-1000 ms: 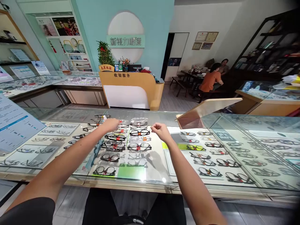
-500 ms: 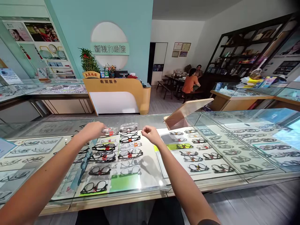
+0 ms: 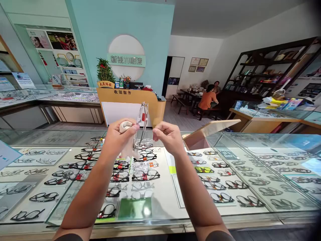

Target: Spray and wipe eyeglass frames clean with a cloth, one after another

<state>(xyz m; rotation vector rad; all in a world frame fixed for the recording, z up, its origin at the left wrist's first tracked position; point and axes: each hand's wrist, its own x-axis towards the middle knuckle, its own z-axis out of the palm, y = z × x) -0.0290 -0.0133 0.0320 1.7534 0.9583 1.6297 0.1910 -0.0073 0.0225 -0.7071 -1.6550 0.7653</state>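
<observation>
My left hand [image 3: 117, 137] is closed on a pair of clear-framed eyeglasses [image 3: 143, 117], held on end above the glass counter. A red tag shows on one lens. A pale cloth [image 3: 125, 126] is bunched in the same hand, and part of it hangs below the fingers. Just right of the eyeglasses, my right hand [image 3: 167, 135] is raised with its fingers curled in and thumb pressed to them. A small gap separates it from the eyeglasses, and I see nothing in it. Below both hands, rows of eyeglasses [image 3: 145, 175] with red tags stand on the counter.
A tilted wooden-backed mirror or stand [image 3: 210, 129] rises from the counter to the right. More eyeglasses [image 3: 220, 198] lie around it. Beyond the counter stands a cashier desk [image 3: 155, 110] with a plant [image 3: 105, 71]. Two people sit at a dark table [image 3: 192, 95] farther back.
My left hand has lifted the clear eyeglasses from the row and brought them in toward the middle. My right hand has stayed close by, slightly farther right. The view has tilted up.
</observation>
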